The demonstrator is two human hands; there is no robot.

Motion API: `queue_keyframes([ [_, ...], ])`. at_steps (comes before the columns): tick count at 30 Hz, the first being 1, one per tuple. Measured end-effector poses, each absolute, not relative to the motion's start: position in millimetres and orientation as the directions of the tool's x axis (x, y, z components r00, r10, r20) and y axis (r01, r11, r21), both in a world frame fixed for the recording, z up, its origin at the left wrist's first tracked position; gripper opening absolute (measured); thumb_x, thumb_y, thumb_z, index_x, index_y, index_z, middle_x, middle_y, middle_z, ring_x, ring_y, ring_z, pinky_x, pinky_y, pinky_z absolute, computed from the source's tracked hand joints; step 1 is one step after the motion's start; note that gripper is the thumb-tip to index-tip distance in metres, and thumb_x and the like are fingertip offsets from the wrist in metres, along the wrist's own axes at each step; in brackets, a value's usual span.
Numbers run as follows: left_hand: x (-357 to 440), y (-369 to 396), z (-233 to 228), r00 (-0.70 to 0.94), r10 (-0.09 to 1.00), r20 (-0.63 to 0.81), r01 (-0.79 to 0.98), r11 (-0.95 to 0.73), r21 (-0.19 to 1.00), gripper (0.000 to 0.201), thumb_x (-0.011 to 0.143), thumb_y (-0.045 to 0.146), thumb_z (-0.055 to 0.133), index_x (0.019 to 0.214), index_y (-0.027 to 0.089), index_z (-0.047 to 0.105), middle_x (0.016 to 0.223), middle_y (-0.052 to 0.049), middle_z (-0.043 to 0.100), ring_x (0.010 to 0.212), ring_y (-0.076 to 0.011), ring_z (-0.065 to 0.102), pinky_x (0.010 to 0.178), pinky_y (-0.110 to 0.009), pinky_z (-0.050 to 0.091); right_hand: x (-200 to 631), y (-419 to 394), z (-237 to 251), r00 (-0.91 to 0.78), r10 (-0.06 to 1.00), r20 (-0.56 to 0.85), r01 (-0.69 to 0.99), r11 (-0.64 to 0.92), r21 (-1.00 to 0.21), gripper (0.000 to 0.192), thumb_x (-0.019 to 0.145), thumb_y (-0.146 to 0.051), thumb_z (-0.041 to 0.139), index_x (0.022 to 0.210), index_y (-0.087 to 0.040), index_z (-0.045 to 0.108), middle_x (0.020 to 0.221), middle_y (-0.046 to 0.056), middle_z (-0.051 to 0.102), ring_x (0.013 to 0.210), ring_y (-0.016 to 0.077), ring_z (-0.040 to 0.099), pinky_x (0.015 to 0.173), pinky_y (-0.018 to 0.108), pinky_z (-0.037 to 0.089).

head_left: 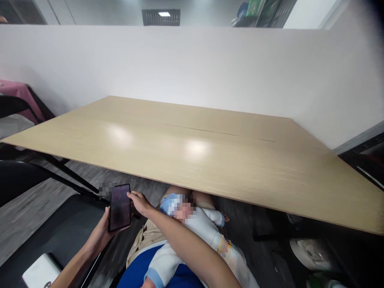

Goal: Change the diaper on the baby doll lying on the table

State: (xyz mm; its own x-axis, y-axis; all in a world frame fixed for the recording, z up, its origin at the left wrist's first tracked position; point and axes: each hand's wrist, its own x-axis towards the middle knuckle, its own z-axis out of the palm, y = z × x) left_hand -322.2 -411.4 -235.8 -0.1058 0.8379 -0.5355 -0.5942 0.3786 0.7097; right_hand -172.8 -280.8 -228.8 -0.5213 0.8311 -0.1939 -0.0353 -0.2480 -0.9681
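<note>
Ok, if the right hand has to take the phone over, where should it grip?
Grip the phone by its long right edge, coming from the right. It stands upright; the left hand cradles its bottom and left side, and the right hand already touches that free edge.

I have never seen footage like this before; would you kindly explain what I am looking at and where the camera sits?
There is no machine here: one camera sits on a person's head, looking forward and down, so you see their own two bare arms. The left hand holds a dark phone, and the right hand touches its edge. Both are below the near edge of a long pale wooden table. A baby doll in white clothes and a blue cap lies on the person's lap. A white partition wall stands behind the table.
</note>
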Motion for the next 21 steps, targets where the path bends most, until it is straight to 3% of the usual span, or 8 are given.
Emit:
queue_keyframes([
  [3, -323.1, -412.6, -232.4, -0.048, 0.854, -0.518, -0.620, 0.381, 0.686, 0.078, 0.102, 0.065, 0.061, 0.168, 0.028, 0.042, 0.156, -0.012, 0.063, 0.148, -0.0402, 0.056, 0.123, -0.061, 0.048, -173.3, -279.6, -215.3, -0.426, 0.866, -0.261, 0.007, -0.285, -0.959, 0.034, 0.104, -0.051, 0.066, 0.106, -0.017, 0.072, 0.108, 0.005, 0.075, 0.105, 0.0235, 0.071, 0.101, 0.045, 0.054],
  [7, -325.5, -415.0, -223.6, -0.018, 0.882, -0.471, -0.629, 0.356, 0.691, 0.073, 0.102, 0.045, 0.069, 0.168, 0.039, 0.038, 0.158, -0.008, 0.063, 0.147, -0.0387, 0.058, 0.125, -0.063, 0.044, -152.1, -280.6, -191.9, -0.318, 0.885, -0.339, 0.059, -0.339, -0.939, 0.031, 0.099, -0.042, 0.071, 0.121, -0.020, 0.070, 0.125, 0.008, 0.073, 0.119, 0.0257, 0.066, 0.110, 0.047, 0.048],
  [10, -327.8, -415.2, -217.6, 0.032, 0.893, -0.448, -0.614, 0.371, 0.696, 0.082, 0.098, 0.037, 0.074, 0.170, 0.039, 0.034, 0.156, -0.011, 0.065, 0.146, -0.0405, 0.059, 0.126, -0.066, 0.042, -105.6, -290.3, -167.4, -0.381, 0.860, -0.339, 0.043, -0.350, -0.936, 0.031, 0.095, -0.042, 0.071, 0.119, -0.023, 0.072, 0.116, 0.006, 0.077, 0.108, 0.0233, 0.070, 0.100, 0.039, 0.052],
  [13, -327.4, -414.2, -214.2, 0.036, 0.901, -0.433, -0.573, 0.373, 0.730, 0.097, 0.090, 0.032, 0.082, 0.171, 0.037, 0.029, 0.153, -0.014, 0.067, 0.144, -0.0434, 0.060, 0.125, -0.068, 0.042, -38.6, -310.8, -133.7, -0.491, 0.822, -0.290, 0.003, -0.331, -0.944, 0.036, 0.096, -0.053, 0.066, 0.111, -0.022, 0.075, 0.102, 0.006, 0.080, 0.091, 0.0207, 0.072, 0.090, 0.035, 0.054],
  [16, -324.4, -414.1, -212.2, 0.032, 0.902, -0.431, -0.539, 0.379, 0.752, 0.107, 0.084, 0.031, 0.088, 0.172, 0.034, 0.027, 0.153, -0.015, 0.067, 0.144, -0.0448, 0.059, 0.124, -0.065, 0.044, 31.8, -338.9, -96.8, -0.537, 0.815, -0.219, -0.006, -0.263, -0.965, 0.048, 0.097, -0.066, 0.063, 0.107, -0.023, 0.079, 0.102, 0.007, 0.079, 0.095, 0.0225, 0.072, 0.089, 0.035, 0.054],
  [18, -322.2, -415.1, -211.0, 0.027, 0.893, -0.449, -0.530, 0.393, 0.751, 0.109, 0.081, 0.030, 0.089, 0.172, 0.032, 0.029, 0.151, -0.015, 0.068, 0.145, -0.0454, 0.058, 0.124, -0.064, 0.045, 72.3, -358.4, -78.7, -0.445, 0.881, -0.159, 0.019, -0.169, -0.986, 0.046, 0.100, -0.067, 0.059, 0.104, -0.026, 0.079, 0.098, 0.006, 0.077, 0.096, 0.0237, 0.072, 0.096, 0.037, 0.054],
  [21, -320.6, -417.3, -210.0, 0.009, 0.884, -0.467, -0.516, 0.404, 0.756, 0.109, 0.078, 0.031, 0.091, 0.171, 0.029, 0.034, 0.148, -0.015, 0.071, 0.144, -0.0464, 0.059, 0.123, -0.063, 0.047, 118.1, -383.1, -72.3, -0.280, 0.946, -0.165, 0.077, -0.149, -0.986, 0.043, 0.100, -0.066, 0.059, 0.100, -0.029, 0.080, 0.094, 0.008, 0.076, 0.094, 0.0271, 0.071, 0.095, 0.040, 0.055],
])
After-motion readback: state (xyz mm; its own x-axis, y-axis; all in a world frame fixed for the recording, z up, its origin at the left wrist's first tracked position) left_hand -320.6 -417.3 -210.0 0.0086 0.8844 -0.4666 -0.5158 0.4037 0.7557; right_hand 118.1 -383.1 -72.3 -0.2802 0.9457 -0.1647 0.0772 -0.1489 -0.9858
